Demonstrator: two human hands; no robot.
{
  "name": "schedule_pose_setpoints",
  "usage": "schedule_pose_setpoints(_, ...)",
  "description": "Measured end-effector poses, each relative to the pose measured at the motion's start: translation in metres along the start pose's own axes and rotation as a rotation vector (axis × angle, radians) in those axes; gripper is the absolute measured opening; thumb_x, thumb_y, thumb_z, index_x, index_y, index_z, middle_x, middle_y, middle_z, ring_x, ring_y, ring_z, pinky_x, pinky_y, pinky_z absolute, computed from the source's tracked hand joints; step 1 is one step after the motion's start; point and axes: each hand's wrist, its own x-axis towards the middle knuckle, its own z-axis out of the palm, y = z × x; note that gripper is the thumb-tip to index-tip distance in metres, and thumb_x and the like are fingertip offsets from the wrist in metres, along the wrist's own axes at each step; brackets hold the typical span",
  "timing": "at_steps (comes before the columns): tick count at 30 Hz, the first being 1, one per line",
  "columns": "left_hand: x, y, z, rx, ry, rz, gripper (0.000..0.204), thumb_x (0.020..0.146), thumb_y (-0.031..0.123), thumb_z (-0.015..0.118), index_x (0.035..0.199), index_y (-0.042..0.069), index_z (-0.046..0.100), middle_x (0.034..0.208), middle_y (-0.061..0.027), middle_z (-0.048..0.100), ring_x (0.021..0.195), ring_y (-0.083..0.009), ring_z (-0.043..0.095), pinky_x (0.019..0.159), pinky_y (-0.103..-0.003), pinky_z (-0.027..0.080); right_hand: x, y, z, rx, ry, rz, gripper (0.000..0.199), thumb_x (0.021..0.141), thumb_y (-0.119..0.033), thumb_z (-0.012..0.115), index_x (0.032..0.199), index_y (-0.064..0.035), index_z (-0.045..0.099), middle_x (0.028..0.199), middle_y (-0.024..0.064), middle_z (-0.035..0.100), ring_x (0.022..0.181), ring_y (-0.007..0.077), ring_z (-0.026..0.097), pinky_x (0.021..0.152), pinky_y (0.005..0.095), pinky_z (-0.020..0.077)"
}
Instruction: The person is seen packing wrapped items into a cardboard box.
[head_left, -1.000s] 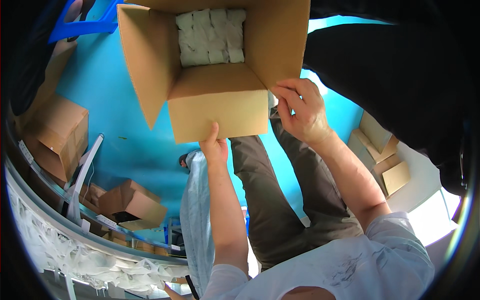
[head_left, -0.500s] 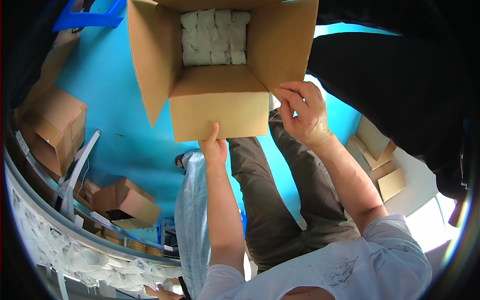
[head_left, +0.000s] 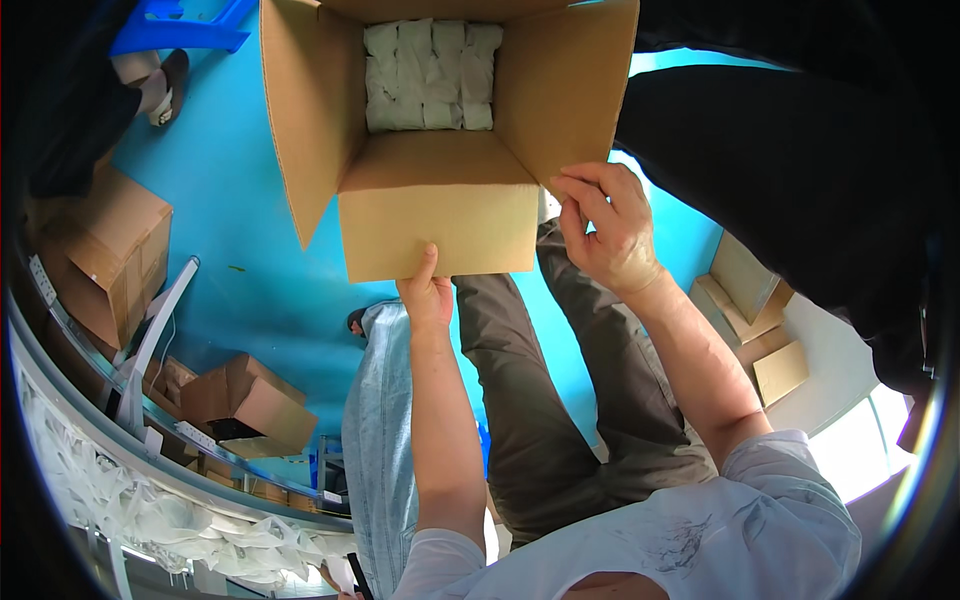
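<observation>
An open cardboard box (head_left: 440, 160) stands before me at the upper middle, its flaps spread outward. Inside, at the bottom, several white wrapped packets (head_left: 430, 75) lie packed side by side. My left hand (head_left: 427, 292) grips the near flap's edge, thumb on top and the other fingers hidden beneath. At the lower corner of the right flap (head_left: 565, 80), my right hand (head_left: 612, 225) is closed in a pinch, its fingertips against the cardboard.
Cardboard boxes stand at left (head_left: 115, 250), lower left (head_left: 250, 405) and right (head_left: 745, 285). A curved-looking table edge with white plastic bags (head_left: 150, 510) runs along the lower left. Other people's dark-clothed (head_left: 770, 150) and blue-trousered legs (head_left: 385, 400) are close by.
At the upper left, another person's foot has come into view beside the blue plastic piece. My hands and the box have stayed almost where they were.
</observation>
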Motion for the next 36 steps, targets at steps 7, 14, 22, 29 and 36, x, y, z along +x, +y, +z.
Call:
schedule_pose_setpoints(7, 0.0, -0.001, -0.004, 0.005, 0.023, 0.006, 0.042, 0.094, 0.001, 0.072, 0.134, 0.006, 0.059, 0.125, -0.0021, 0.066, 0.107, -0.0131, 0.066, 0.074, -0.025, 0.056, 0.0, -0.001, 0.001, 0.004, 0.013, -0.008, 0.028, 0.073, 0.01, 0.069, 0.098, -0.002, 0.072, 0.104, 0.0106, 0.068, 0.087, 0.0292, 0.064, 0.075, 0.0371, 0.0517)
schedule_pose_setpoints(14, -0.005, 0.002, 0.012, 0.052, 0.1, 0.004, 0.041, 0.094, 0.005, 0.073, 0.133, 0.007, 0.059, 0.121, -0.0002, 0.065, 0.1, -0.0108, 0.064, 0.072, -0.025, 0.053, 0.0, -0.001, 0.001, 0.008, 0.008, -0.002, 0.029, 0.073, 0.011, 0.068, 0.099, -0.0018, 0.072, 0.103, 0.0101, 0.067, 0.087, 0.029, 0.064, 0.073, 0.0364, 0.0515)
schedule_pose_setpoints(22, -0.007, -0.002, 0.011, 0.054, 0.114, -0.017, 0.039, 0.096, 0.008, 0.072, 0.132, 0.008, 0.059, 0.119, 0.0, 0.066, 0.097, -0.0113, 0.064, 0.067, -0.027, 0.05, -0.001, 0.0, 0.003, 0.005, 0.041, -0.034, 0.029, 0.074, 0.012, 0.068, 0.099, -0.0012, 0.072, 0.102, 0.0103, 0.067, 0.082, 0.0281, 0.063, 0.07, 0.0366, 0.0509)
schedule_pose_setpoints(29, -0.007, -0.005, 0.008, 0.058, 0.106, -0.017, 0.039, 0.097, 0.009, 0.073, 0.133, 0.008, 0.059, 0.12, -0.0005, 0.067, 0.099, -0.0121, 0.065, 0.068, -0.028, 0.051, -0.001, -0.001, 0.002, 0.007, 0.018, -0.03, 0.029, 0.074, 0.011, 0.068, 0.099, -0.0015, 0.072, 0.103, 0.0099, 0.068, 0.083, 0.0279, 0.063, 0.071, 0.0364, 0.0511)
schedule_pose_setpoints(36, -0.006, -0.007, 0.003, 0.027, 0.12, -0.001, 0.031, 0.094, 0.008, 0.075, 0.123, 0.006, 0.063, 0.115, -0.0012, 0.068, 0.096, -0.0124, 0.066, 0.071, -0.028, 0.054, 0.0, -0.002, 0.004, -0.009, 0.02, -0.036, 0.029, 0.074, 0.011, 0.068, 0.099, -0.002, 0.073, 0.104, 0.01, 0.068, 0.086, 0.0275, 0.063, 0.072, 0.0359, 0.0515)
